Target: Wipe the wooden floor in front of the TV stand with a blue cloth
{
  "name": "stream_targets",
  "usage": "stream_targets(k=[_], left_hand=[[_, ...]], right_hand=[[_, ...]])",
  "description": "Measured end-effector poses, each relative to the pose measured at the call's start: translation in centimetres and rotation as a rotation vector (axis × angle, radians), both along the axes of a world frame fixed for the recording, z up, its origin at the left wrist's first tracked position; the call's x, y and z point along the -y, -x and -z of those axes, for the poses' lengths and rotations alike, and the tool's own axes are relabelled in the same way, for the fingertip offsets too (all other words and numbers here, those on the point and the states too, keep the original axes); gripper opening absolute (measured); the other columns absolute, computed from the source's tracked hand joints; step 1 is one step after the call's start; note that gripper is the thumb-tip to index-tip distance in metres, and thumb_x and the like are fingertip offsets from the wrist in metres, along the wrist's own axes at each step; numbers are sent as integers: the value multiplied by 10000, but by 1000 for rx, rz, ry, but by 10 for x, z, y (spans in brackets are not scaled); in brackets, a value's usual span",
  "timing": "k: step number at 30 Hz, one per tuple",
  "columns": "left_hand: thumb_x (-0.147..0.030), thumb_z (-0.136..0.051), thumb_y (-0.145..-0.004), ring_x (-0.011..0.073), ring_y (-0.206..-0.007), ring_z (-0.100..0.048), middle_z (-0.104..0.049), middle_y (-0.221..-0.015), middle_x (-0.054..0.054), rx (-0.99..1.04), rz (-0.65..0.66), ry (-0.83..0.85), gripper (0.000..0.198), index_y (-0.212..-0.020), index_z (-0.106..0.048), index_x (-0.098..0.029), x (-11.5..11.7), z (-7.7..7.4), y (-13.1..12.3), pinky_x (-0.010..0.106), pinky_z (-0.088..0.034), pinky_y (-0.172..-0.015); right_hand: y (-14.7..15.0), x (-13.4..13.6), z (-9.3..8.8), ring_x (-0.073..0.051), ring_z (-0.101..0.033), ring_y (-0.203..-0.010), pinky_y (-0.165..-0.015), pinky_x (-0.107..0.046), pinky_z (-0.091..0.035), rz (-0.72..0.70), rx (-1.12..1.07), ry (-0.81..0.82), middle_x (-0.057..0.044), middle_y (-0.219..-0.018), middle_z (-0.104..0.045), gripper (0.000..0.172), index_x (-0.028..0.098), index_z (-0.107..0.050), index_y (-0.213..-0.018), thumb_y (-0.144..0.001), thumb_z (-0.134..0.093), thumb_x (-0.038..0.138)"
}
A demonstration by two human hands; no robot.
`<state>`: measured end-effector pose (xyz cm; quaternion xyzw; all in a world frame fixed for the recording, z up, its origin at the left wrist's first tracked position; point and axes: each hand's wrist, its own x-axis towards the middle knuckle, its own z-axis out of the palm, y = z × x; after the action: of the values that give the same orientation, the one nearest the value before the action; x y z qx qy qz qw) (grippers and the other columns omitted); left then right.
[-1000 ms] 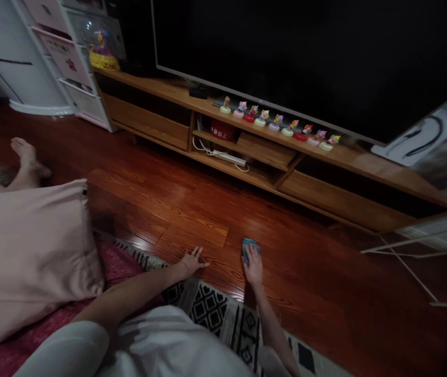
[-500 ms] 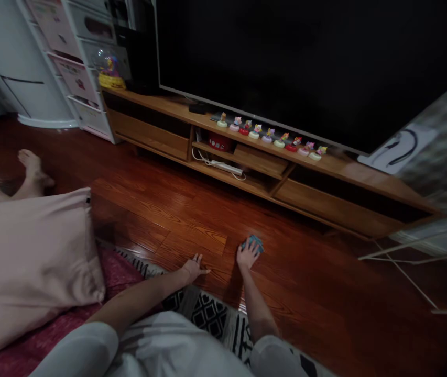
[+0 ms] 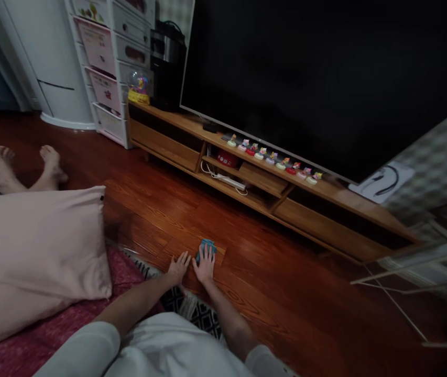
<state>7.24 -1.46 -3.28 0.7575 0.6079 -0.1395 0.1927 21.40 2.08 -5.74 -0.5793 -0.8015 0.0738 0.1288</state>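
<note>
My right hand [image 3: 205, 268] lies flat with spread fingers on a small blue cloth [image 3: 209, 243], pressing it against the reddish-brown wooden floor [image 3: 254, 272]. The cloth shows past the fingertips and at the sides of the fingers; its middle is hidden under them. Close by on the left, my left hand [image 3: 178, 269] rests palm down on the floor, its fingers stretched forward. Nothing is visible in it, and it does not touch the cloth.
A low wooden TV stand [image 3: 168, 141] carries a large TV [image 3: 305, 78] and a row of small figurines [image 3: 262, 152]. A pink pillow [image 3: 38, 251] lies left, near another person's bare feet [image 3: 50, 162]. A patterned rug [image 3: 203, 317] is beneath me; thin rods [image 3: 400, 314] stand right.
My right hand has slid left with the cloth, closer to my left hand. My left hand has shifted slightly left. The camera view has turned a little left.
</note>
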Motion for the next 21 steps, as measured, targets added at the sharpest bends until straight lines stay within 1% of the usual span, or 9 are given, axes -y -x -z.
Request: stream_targets(k=[3, 5, 6, 8, 11, 13, 15, 18, 21], left_hand=[[-672, -829, -569, 435, -1494, -45, -62, -1637, 256, 62, -33, -18, 1400, -1606, -27, -181, 3, -3, 9, 686, -156, -1138], [-571, -865, -586, 407, -1499, -86, -84, -1640, 241, 105, -38, -50, 1385, -1604, -1, -202, 3, -4, 15, 628, -202, -1155], [-521, -868, -608, 389, -1501, -100, -88, -1644, 227, 127, -20, -74, 1358, -1603, 4, -218, 4, -4, 18, 601, -220, -1160], [-438, -843, -667, 352, -1510, -100, -77, -1654, 191, 163, 63, -126, 1267, -1602, -11, -245, 3, -6, 21, 556, -212, -1177], [-340, -780, -728, 318, -1519, -68, -55, -1662, 160, 180, 216, -170, 1122, -1601, -83, -243, 1, -11, 19, 517, -124, -1206], [-292, -750, -737, 314, -1521, -56, -55, -1660, 162, 166, 268, -178, 1048, -1595, -153, -216, 0, -13, 12, 506, -95, -1212], [-277, -719, -752, 316, -1521, -55, -62, -1657, 173, 152, 294, -192, 969, -1579, -223, -182, -2, -14, 4, 505, -98, -1212], [-270, -667, -790, 322, -1520, -75, -77, -1654, 180, 133, 319, -221, 873, -1562, -274, -157, -9, -10, -8, 530, -140, -1201], [-239, -680, -776, 344, -1513, -112, -99, -1650, 189, 75, 294, -222, 880, -1559, -285, -163, -22, -3, -14, 553, -210, -1176]], right_hand=[[1, 11, 1, -230, -163, -1523, -1210, -478, -195, -202, -63, -12, -23, -1642, -262, 590, 295, -291, -1561, -1012, -321, 510], [-13, 15, 5, -193, -168, -1522, -1209, -446, -224, -281, -99, -27, -4, -1640, -268, 574, 307, -243, -1574, -1028, -265, 483], [-25, 17, 7, -189, -169, -1522, -1206, -446, -233, -266, -113, -41, -9, -1640, -267, 573, 302, -225, -1579, -1031, -243, 467], [-53, 17, 12, -207, -171, -1522, -1198, -466, -247, -136, -127, -69, -41, -1639, -266, 583, 268, -225, -1583, -1026, -219, 441], [-93, 18, 16, -237, -164, -1524, -1191, -481, -245, 109, -91, -77, -101, -1632, -273, 616, 184, -268, -1574, -1008, -212, 422], [-108, 19, 17, -234, -150, -1526, -1196, -474, -223, 204, -38, -62, -103, -1633, -272, 625, 169, -292, -1565, -1000, -206, 421], [-112, 19, 16, -222, -137, -1528, -1207, -465, -184, 239, 23, -38, -81, -1638, -264, 622, 183, -305, -1562, -997, -200, 421], [-105, 18, 15, -205, -126, -1528, -1219, -448, -124, 251, 100, -5, -53, -1641, -261, 620, 197, -321, -1556, -994, -196, 425], [-101, 16, 18, -195, -128, -1526, -1219, -437, -104, 257, 137, -13, -50, -1637, -272, 625, 198, -329, -1553, -992, -184, 433]])
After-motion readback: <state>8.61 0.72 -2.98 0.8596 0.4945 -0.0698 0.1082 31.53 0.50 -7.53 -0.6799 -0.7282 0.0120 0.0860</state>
